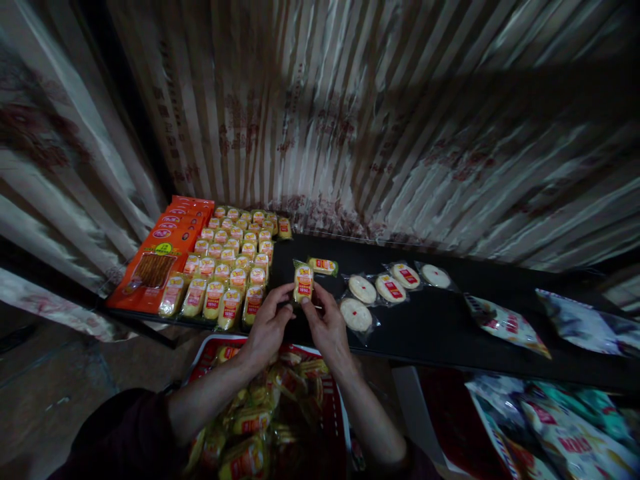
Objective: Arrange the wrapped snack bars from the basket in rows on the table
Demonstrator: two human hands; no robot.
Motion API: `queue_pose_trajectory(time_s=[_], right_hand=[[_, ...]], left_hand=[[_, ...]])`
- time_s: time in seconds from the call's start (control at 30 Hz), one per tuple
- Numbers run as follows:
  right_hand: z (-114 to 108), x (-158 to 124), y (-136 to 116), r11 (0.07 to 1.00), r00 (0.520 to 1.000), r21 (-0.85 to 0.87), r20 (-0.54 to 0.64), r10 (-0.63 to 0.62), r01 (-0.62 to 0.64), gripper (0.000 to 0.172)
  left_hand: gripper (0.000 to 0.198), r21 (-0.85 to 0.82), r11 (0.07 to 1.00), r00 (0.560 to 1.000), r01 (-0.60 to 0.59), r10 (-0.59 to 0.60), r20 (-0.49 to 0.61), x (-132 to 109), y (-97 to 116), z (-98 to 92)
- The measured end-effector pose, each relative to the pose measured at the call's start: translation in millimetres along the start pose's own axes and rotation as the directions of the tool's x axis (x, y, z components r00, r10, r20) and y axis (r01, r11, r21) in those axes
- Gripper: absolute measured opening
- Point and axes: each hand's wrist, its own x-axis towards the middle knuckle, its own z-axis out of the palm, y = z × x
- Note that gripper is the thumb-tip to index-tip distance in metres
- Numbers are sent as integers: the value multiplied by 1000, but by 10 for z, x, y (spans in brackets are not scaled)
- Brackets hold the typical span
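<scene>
Upright above the shelf is a small wrapped snack cake (303,281) with a red and yellow label, held between my two hands. My left hand (270,323) grips its left edge with the fingertips. From the right and below, the thumb and fingers of my right hand (326,323) pinch it. Another wrapped cake (323,266) lies on its side just behind. To the left, rows of the same cakes (229,260) stand closely packed. Beneath my forearms, a red basket with a white rim (345,427) holds many loose wrapped cakes (250,421).
Orange snack packets (155,263) lie overlapped at the black shelf's (415,333) left end. Several round wrapped biscuits (362,289) lie right of my hands, with a white bag (507,323) farther along. A box of bags (570,427) sits below right. Striped plastic sheeting (320,120) hangs behind.
</scene>
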Motion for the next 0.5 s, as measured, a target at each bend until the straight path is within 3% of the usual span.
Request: queue_pose_trajectory(time_s=[0.2,0.5], right_hand=[[9,109,30,992,996,86,34,87,-90,49],[179,583,-32,992,991,58,76,108,-112,44]], left_hand=[[43,80,997,1000,15,-16,10,46,57,6],[49,218,972,995,92,-83,-50,435,264,-5]])
